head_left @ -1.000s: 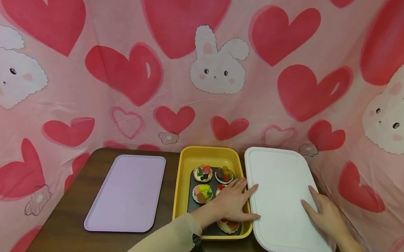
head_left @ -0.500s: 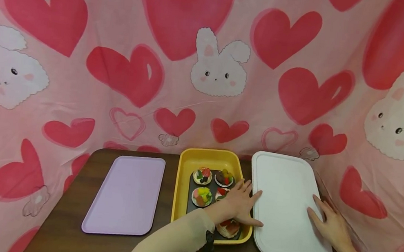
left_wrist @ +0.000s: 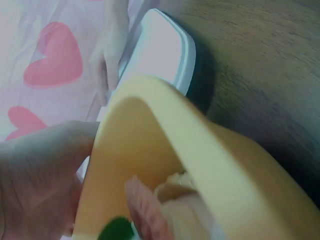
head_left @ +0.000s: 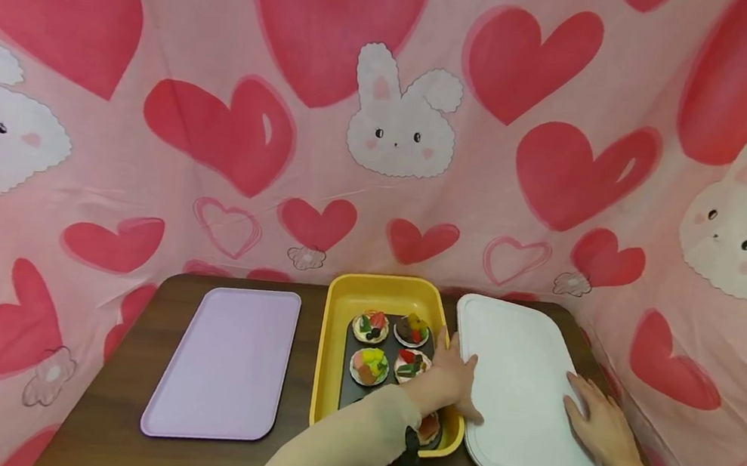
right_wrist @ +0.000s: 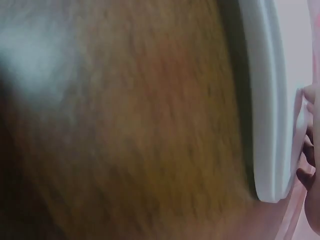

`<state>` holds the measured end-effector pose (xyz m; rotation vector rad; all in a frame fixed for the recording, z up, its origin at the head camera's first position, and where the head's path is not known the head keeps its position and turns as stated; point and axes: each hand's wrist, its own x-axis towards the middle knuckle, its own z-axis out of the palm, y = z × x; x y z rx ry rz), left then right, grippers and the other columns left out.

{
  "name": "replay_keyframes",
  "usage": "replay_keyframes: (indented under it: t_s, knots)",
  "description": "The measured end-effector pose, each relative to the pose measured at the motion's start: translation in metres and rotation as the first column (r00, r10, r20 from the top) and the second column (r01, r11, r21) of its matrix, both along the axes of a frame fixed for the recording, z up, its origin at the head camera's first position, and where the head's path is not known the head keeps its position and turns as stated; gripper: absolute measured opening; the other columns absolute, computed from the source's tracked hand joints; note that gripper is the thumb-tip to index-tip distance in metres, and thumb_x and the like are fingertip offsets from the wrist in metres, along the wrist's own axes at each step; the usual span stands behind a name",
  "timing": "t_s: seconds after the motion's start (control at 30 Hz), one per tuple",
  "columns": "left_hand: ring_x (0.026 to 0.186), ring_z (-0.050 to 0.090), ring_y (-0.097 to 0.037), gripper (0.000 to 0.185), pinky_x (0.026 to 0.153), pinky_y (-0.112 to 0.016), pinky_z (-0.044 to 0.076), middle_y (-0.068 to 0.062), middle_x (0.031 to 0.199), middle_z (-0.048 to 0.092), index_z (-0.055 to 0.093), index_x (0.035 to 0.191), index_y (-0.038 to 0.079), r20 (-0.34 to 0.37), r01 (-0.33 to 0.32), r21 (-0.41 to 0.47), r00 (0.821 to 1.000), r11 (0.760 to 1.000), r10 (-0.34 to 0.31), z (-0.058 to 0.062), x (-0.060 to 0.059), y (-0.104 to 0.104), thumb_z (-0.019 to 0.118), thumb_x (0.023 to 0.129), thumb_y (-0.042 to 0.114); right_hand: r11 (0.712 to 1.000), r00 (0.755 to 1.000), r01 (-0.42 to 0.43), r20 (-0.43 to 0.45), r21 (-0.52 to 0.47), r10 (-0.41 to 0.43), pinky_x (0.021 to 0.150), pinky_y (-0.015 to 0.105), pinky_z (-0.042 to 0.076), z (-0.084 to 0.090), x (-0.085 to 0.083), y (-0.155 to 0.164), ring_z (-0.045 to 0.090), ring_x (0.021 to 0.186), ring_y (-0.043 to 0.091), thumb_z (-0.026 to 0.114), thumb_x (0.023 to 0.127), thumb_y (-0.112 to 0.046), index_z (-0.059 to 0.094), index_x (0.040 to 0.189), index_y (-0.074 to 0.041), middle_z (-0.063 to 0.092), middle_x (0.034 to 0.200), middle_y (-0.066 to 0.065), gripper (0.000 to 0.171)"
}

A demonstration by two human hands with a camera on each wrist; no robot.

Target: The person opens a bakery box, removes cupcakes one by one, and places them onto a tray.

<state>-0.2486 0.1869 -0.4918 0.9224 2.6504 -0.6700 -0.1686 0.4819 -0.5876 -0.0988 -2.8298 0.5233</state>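
Beige sleeves (head_left: 344, 443) come in from the near edge, the left one crossing the near end of the yellow tray (head_left: 324, 380), with a black band (head_left: 409, 453) at its wrist. The left hand (head_left: 450, 374) lies over the tray's right wall, fingers spread and extended, thumb reaching to the left edge of the white panel (head_left: 521, 393). The right hand (head_left: 599, 424) rests at the panel's right edge, its fingers extended and apart. Neither hand grips anything.

The panel has rounded corners and lies slightly askew just to the right of the yellow tray; whether the two touch I cannot tell. Inside the tray, a dark slab (head_left: 350, 394) bears fruit tarts (head_left: 369, 367) in rows; the nearest are partly hidden by the sleeve and hand. Well to the left, a lilac tray (head_left: 222, 369) lies flat on the brown wooden table (head_left: 118, 388). Behind everything hangs pink cloth (head_left: 325, 175), printed with red hearts and white rabbit heads.
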Motion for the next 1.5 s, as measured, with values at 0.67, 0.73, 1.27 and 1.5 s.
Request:
replay_keyframes:
  t_s: [0.67, 0.73, 1.27, 1.5]
  knots:
    - [0.153, 0.017, -0.015, 0.078, 0.122, -0.057, 0.003, 0.019, 0.157, 0.032, 0.029, 0.145, 0.056, 0.052, 0.037, 0.038, 0.998, 0.999, -0.039, -0.004, 0.002, 0.0, 0.038, 0.075, 0.09, 0.998, 1.0, -0.004, -0.02, 0.066, 0.005, 0.114, 0.071, 0.01, -0.006, 0.005, -0.012, 0.029, 0.138, 0.052, 0.049, 0.1, -0.025, 0.039, 0.147, -0.004, 0.039, 0.147, 0.032, 0.052]
    - [0.153, 0.016, -0.015, 0.079, 0.122, -0.056, 0.004, 0.015, 0.16, 0.028, 0.029, 0.146, 0.054, 0.078, 0.078, 0.139, 0.993, 0.987, -0.09, -0.004, -0.001, -0.008, 0.038, 0.076, 0.089, 0.998, 1.0, -0.015, -0.013, 0.054, 0.015, 0.116, 0.069, 0.007, -0.002, 0.005, -0.015, 0.025, 0.14, 0.053, 0.05, 0.1, -0.027, 0.038, 0.147, -0.002, 0.035, 0.148, 0.033, 0.055]
    - [0.154, 0.009, -0.023, 0.085, 0.123, -0.054, 0.011, 0.002, 0.165, 0.016, 0.017, 0.155, 0.042, 0.07, 0.149, 0.493, 0.975, 0.857, -0.209, 0.016, -0.034, -0.08, 0.037, 0.083, 0.083, 0.988, 0.981, -0.151, -0.127, -0.02, 0.147, 0.126, 0.039, -0.005, 0.028, -0.014, -0.07, 0.014, 0.151, 0.039, 0.066, 0.092, -0.034, 0.031, 0.149, 0.005, 0.033, 0.152, 0.032, 0.077]
    - [0.154, 0.013, -0.027, 0.085, 0.122, -0.057, 0.012, -0.003, 0.165, 0.019, 0.025, 0.154, 0.037, 0.047, 0.105, 0.573, 0.986, 0.813, -0.16, 0.016, -0.044, -0.118, 0.044, 0.083, 0.08, 0.977, 0.974, -0.21, -0.091, -0.025, 0.207, 0.124, 0.028, -0.009, 0.036, -0.015, -0.1, 0.014, 0.152, 0.036, 0.063, 0.094, -0.039, 0.027, 0.15, 0.007, 0.03, 0.154, 0.031, 0.081]
